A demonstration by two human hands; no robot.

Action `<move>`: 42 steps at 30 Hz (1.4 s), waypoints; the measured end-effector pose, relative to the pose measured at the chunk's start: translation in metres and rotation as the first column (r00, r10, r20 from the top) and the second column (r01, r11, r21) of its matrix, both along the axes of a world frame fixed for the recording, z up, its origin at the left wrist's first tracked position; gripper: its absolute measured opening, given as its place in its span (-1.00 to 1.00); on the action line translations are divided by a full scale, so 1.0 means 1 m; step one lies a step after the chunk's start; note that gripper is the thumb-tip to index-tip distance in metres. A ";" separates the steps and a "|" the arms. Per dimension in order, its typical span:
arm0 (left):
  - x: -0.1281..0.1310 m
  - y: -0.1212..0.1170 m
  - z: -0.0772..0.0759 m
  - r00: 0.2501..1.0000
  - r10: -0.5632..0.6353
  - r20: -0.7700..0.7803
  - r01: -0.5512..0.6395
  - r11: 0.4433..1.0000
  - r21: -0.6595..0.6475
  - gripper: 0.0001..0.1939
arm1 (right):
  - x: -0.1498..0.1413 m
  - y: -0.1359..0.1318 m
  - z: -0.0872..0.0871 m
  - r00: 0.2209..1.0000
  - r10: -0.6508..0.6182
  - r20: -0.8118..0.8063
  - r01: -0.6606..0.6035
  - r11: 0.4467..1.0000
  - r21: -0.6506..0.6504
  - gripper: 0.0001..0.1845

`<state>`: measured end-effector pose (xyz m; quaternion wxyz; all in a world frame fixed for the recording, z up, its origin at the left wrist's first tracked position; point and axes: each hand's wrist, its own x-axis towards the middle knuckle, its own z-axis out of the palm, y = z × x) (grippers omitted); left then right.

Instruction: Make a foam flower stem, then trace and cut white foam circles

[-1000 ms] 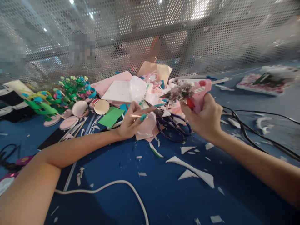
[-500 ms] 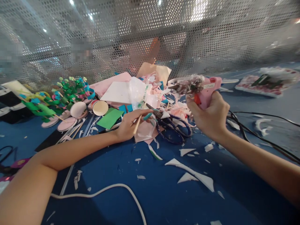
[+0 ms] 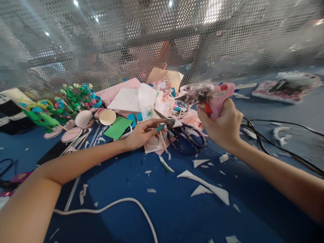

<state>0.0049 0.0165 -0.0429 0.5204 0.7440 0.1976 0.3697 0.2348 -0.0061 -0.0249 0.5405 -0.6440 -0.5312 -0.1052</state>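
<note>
My left hand (image 3: 138,135) pinches a thin wooden stick (image 3: 163,141) that leans up to the left. A small teal paper piece (image 3: 160,128) is at its fingertips; whether it is fixed to the stick I cannot tell. My right hand (image 3: 224,125) is wrapped round a pink hot glue gun (image 3: 219,100) with a red trigger. Its front end is caked with clumped glue and scraps, and the nozzle points left, apart from the stick. Below the gun, scissors (image 3: 188,143) with dark blue handles lie on the blue table (image 3: 126,182).
Green paper plants (image 3: 48,118) on sticks and round pale discs (image 3: 107,116) stand at left. Green card (image 3: 118,127), a plastic bag (image 3: 146,99) and paper scraps fill the middle. White offcuts (image 3: 207,185), a white cable (image 3: 126,199) and black cables (image 3: 268,148) lie about; perforated metal (image 3: 141,30) rises behind.
The stick in my left hand has turned from pointing toward me on the left to leaning up-left and down-right. My right hand has shifted slightly left with the glue gun.
</note>
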 end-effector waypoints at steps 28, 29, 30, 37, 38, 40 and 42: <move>0.001 -0.016 0.006 0.874 0.374 -0.309 -0.112 0.776 0.621 -0.70 | 0.000 0.003 -0.012 0.997 0.014 0.073 -0.007 0.996 -0.094 -0.57; 0.000 -0.017 0.005 0.871 0.386 -0.304 -0.123 0.771 0.625 -0.70 | 0.000 0.003 -0.013 0.997 0.015 0.077 -0.007 0.995 -0.096 -0.58; 0.001 -0.018 0.003 0.863 0.404 -0.304 -0.133 0.762 0.634 -0.69 | 0.000 0.003 -0.013 0.997 0.015 0.079 -0.007 0.995 -0.099 -0.57; 0.005 -0.022 0.044 0.452 0.768 -0.454 -0.107 0.552 0.827 -0.62 | 0.004 0.006 -0.014 0.998 0.026 0.064 -0.020 0.995 -0.101 -0.58; 0.004 -0.017 0.058 0.342 0.818 -0.463 -0.098 0.521 0.848 -0.63 | 0.005 0.006 -0.013 0.998 0.030 0.055 -0.025 0.995 -0.097 -0.59; -0.002 -0.006 0.084 0.172 0.821 -0.545 -0.029 0.557 0.830 -0.64 | 0.006 0.005 -0.012 0.998 0.047 0.036 -0.043 0.994 -0.098 -0.59; -0.012 0.002 0.099 0.025 0.662 -0.749 0.083 0.745 0.661 -0.55 | 0.006 0.004 -0.010 0.998 0.058 0.018 -0.056 0.993 -0.104 -0.59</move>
